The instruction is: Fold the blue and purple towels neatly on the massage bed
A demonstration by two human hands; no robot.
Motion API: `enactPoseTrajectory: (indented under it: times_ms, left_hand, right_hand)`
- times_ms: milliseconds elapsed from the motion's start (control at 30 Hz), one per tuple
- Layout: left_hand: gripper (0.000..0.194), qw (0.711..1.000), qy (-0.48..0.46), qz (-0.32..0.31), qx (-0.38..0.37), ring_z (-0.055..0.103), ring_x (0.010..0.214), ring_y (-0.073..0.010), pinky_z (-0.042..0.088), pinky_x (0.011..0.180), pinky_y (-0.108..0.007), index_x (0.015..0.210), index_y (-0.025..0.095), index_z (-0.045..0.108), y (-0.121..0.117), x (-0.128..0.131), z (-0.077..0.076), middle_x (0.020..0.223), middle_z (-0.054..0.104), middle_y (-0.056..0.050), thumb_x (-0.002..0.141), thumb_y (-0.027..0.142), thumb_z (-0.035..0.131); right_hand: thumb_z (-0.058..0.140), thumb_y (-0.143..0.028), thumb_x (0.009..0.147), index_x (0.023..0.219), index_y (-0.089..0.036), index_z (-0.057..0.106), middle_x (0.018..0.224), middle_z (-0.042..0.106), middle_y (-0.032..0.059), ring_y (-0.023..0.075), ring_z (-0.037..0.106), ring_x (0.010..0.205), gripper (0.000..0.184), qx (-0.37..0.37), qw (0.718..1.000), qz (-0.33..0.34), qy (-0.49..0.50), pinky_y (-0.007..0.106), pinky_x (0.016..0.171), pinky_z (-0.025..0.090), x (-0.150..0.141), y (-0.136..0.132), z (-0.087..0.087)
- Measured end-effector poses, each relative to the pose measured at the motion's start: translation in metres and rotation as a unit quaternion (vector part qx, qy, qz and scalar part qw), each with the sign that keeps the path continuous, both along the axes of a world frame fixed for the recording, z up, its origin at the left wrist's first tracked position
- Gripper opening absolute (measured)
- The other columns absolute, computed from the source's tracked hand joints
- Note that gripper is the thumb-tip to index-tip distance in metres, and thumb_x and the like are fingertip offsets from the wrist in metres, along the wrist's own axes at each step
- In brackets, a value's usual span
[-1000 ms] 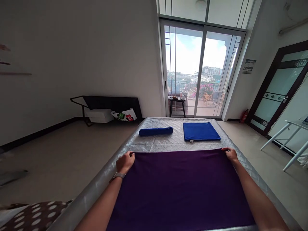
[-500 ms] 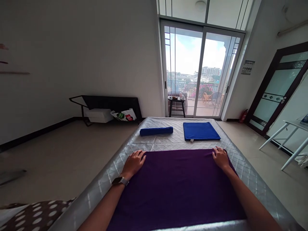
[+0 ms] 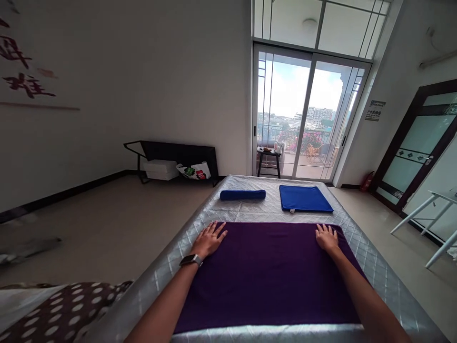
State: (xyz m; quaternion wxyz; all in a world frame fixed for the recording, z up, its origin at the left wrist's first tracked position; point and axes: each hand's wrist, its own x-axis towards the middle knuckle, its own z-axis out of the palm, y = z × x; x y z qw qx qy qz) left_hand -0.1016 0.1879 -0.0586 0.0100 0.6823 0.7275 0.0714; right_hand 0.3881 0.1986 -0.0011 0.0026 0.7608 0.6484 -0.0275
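A dark purple towel (image 3: 271,271) lies spread flat on a silver quilted mattress (image 3: 246,212). My left hand (image 3: 209,239), with a watch on the wrist, rests flat and open on the towel's far left corner, fingers spread. On the far right corner my right hand (image 3: 326,237) lies flat and open too. Beyond the purple towel sit a rolled blue towel (image 3: 243,194) on the left and a flat folded blue towel (image 3: 305,198) on the right.
A spotted brown cloth (image 3: 67,309) lies at the lower left. A black frame with white boxes and a bag (image 3: 178,164) leans on the far wall. Sliding glass doors (image 3: 303,119) open to a balcony with a stool (image 3: 269,159). White table legs (image 3: 428,214) stand at right.
My hands went from pinching the towel's far corners to lying flat on it. The far edge now sits straight, and the view has shifted slightly left and down.
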Motion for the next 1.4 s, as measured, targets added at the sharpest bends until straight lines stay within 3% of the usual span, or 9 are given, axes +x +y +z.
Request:
enactPoseTrajectory:
  times_ms: [100,233,333,433,533,733,1033,1200,1400]
  left_hand:
    - [0.062,1.0,-0.006,0.009,0.0,0.028,0.149,-0.0282,0.022,0.121,-0.05,0.154,0.027,0.034,0.0,0.002,0.0,0.162,0.031,-0.009,0.098,0.054,0.029]
    - [0.06,1.0,-0.002,0.004,0.006,0.028,0.149,-0.0284,0.022,0.12,-0.052,0.153,0.027,0.036,-0.001,0.002,0.001,0.162,0.033,-0.008,0.099,0.052,0.028]
    - [0.061,1.0,0.002,0.003,-0.003,0.028,0.149,-0.0287,0.023,0.12,-0.051,0.153,0.027,0.036,-0.001,0.001,0.002,0.162,0.031,-0.01,0.098,0.053,0.028]
    - [0.062,1.0,0.007,0.006,-0.003,0.029,0.149,-0.0284,0.024,0.12,-0.051,0.153,0.027,0.035,-0.001,0.0,0.0,0.162,0.032,-0.01,0.098,0.054,0.028]
    - [0.063,1.0,0.01,0.006,0.005,0.029,0.149,-0.0287,0.024,0.119,-0.051,0.154,0.026,0.035,0.0,-0.002,-0.001,0.161,0.033,-0.01,0.098,0.054,0.028]
    - [0.067,1.0,0.008,0.008,-0.017,0.028,0.149,-0.0278,0.021,0.121,-0.047,0.155,0.023,0.032,0.002,-0.005,-0.003,0.162,0.031,-0.012,0.097,0.056,0.029]
    - [0.064,1.0,0.019,0.013,-0.007,0.029,0.149,-0.0264,0.022,0.121,-0.047,0.155,0.025,0.03,0.001,-0.003,-0.004,0.162,0.031,-0.01,0.098,0.053,0.028]
    - [0.061,1.0,0.016,-0.006,-0.011,0.028,0.15,-0.0257,0.024,0.12,-0.047,0.153,0.025,0.036,0.002,-0.005,-0.002,0.163,0.03,-0.01,0.098,0.049,0.03]
    - [0.058,1.0,0.005,-0.008,-0.01,0.028,0.15,-0.0236,0.022,0.121,-0.043,0.151,0.025,0.041,0.001,-0.005,0.0,0.162,0.032,-0.008,0.098,0.046,0.03]
  right_hand:
    - [0.026,-0.035,0.101,0.154,-0.016,0.037,0.159,0.036,0.0113,0.0257,0.024,0.15,0.057,0.048,0.997,0.059,0.006,0.044,0.121,0.014,-0.06,-0.004,0.006]
    - [0.022,-0.049,0.102,0.157,-0.02,0.029,0.162,0.03,0.0052,0.0204,0.02,0.152,0.063,-0.002,0.973,0.215,0.086,0.038,0.122,0.014,-0.146,-0.01,-0.004]
    - [0.02,-0.055,0.101,0.158,-0.023,0.025,0.164,0.025,0.0022,0.0187,0.015,0.153,0.066,-0.023,0.962,0.25,0.108,0.04,0.123,0.01,-0.166,-0.01,-0.016]
    - [0.02,-0.056,0.1,0.158,-0.028,0.024,0.164,0.024,-0.0008,0.0171,0.012,0.153,0.064,-0.018,0.969,0.228,0.093,0.04,0.123,0.007,-0.132,-0.005,-0.024]
    - [0.02,-0.053,0.101,0.158,-0.03,0.022,0.164,0.024,-0.0014,0.0165,0.012,0.153,0.062,-0.018,0.986,0.154,0.056,0.041,0.123,0.009,-0.058,0.003,-0.024]
    - [0.016,-0.043,0.101,0.158,-0.012,0.022,0.165,0.022,0.0081,0.0197,0.016,0.152,0.065,-0.009,1.0,-0.014,0.012,0.04,0.123,0.015,0.073,0.014,-0.022]
    - [0.017,-0.037,0.101,0.157,-0.009,0.024,0.163,0.027,0.013,0.023,0.024,0.15,0.063,-0.031,0.999,-0.039,-0.016,0.045,0.122,0.017,0.071,0.013,-0.007]
    - [0.028,-0.024,0.096,0.153,-0.006,0.034,0.157,0.036,0.0205,0.029,0.028,0.149,0.06,0.019,0.999,-0.009,-0.035,0.048,0.121,0.013,0.017,0.019,0.005]
    - [0.022,-0.047,0.102,0.158,-0.016,0.027,0.162,0.03,0.0077,0.019,0.022,0.151,0.064,0.036,0.971,0.227,0.062,0.036,0.122,0.013,-0.13,-0.002,-0.005]
